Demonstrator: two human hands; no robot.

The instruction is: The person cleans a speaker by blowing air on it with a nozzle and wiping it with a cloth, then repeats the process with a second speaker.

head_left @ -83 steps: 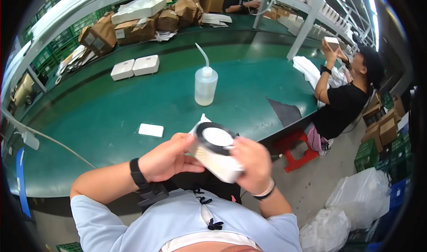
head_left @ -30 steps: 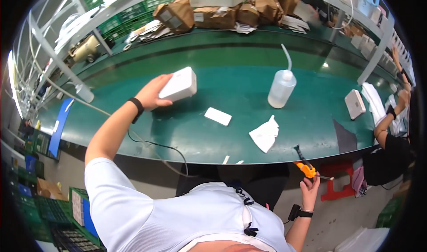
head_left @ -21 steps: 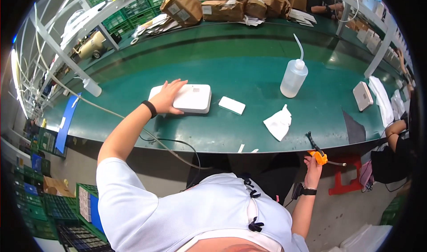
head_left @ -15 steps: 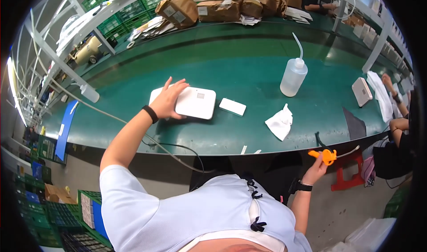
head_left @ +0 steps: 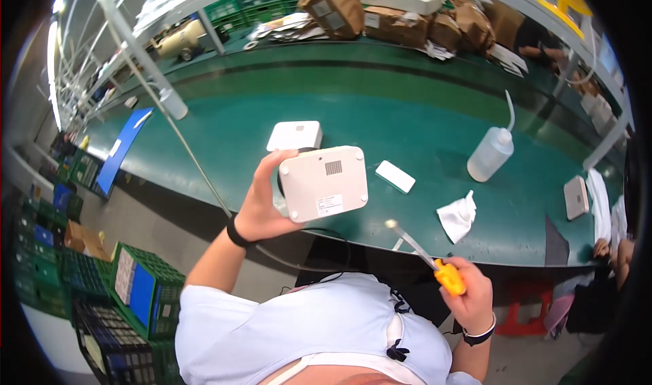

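My left hand (head_left: 261,201) grips a white flat box-shaped device (head_left: 324,198) by its left edge, raised above the near side of the bench. Its underside faces me, with corner feet, a small grille and a printed label. In my right hand (head_left: 470,295) is an orange air blow gun (head_left: 449,277), my fingers wrapped round its handle. The thin metal nozzle points up and left toward the device, its pale tip apart from it. Behind the held device, a second white device (head_left: 293,135) lies on the green bench (head_left: 380,106).
Right of the devices lie a small white block (head_left: 395,176) and a crumpled white cloth (head_left: 456,216). A squeeze bottle (head_left: 490,155) with a bent spout stands beyond them. Another white device (head_left: 576,197) stands far right near a co-worker's hand (head_left: 602,248). A hose (head_left: 183,147) slants down at left.
My left hand has lifted a white device off the bench and tilted its underside toward me. My right hand has brought the air blow gun inward, turning its nozzle toward the device.
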